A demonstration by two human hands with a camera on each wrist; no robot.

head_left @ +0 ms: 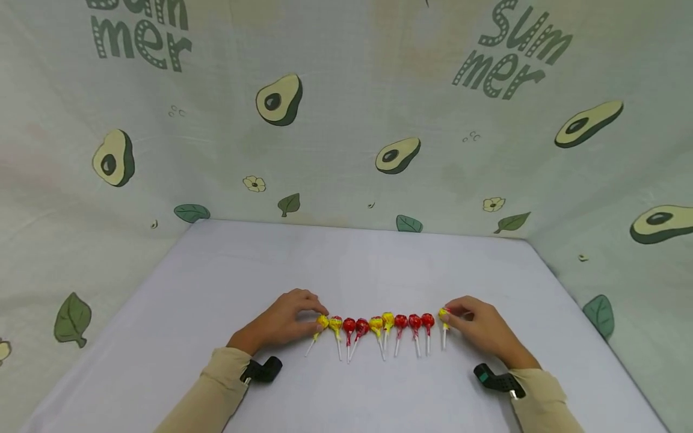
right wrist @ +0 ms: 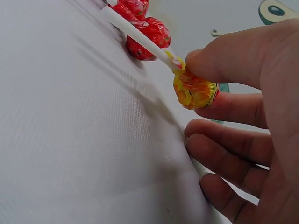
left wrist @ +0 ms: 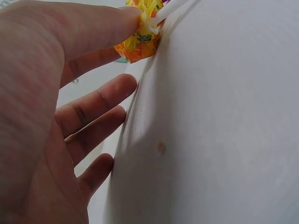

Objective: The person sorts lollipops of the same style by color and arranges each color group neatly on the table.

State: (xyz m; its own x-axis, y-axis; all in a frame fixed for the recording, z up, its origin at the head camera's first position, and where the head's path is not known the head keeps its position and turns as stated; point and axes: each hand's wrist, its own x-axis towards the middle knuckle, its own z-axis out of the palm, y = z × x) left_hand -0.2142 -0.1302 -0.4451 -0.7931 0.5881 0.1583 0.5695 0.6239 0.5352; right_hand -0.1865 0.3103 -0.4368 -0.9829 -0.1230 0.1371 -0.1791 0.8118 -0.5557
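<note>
A row of lollipops in yellow and red wrappers lies across the white table, white sticks toward the person. At the row's left end, my left hand [head_left: 289, 319] pinches a yellow lollipop [left wrist: 140, 39] between thumb and index finger; its other fingers are spread near the cloth. On the right, my right hand [head_left: 479, 325] holds another yellow lollipop [right wrist: 194, 88] by its wrapped head, with thumb and forefinger. Its stick points toward the person. Just left of that one is a red lollipop [head_left: 428, 320], and beside the left hand's lollipop is a yellow one [head_left: 335, 325].
Between the hands are more lollipops, among them a red pair [head_left: 361, 326] and a yellow pair [head_left: 387, 320]. A white cloth covers the table [head_left: 346, 264]. Behind it hangs a curtain [head_left: 335, 174] printed with avocados and leaves. Dark cameras [head_left: 265, 369] are strapped on both wrists.
</note>
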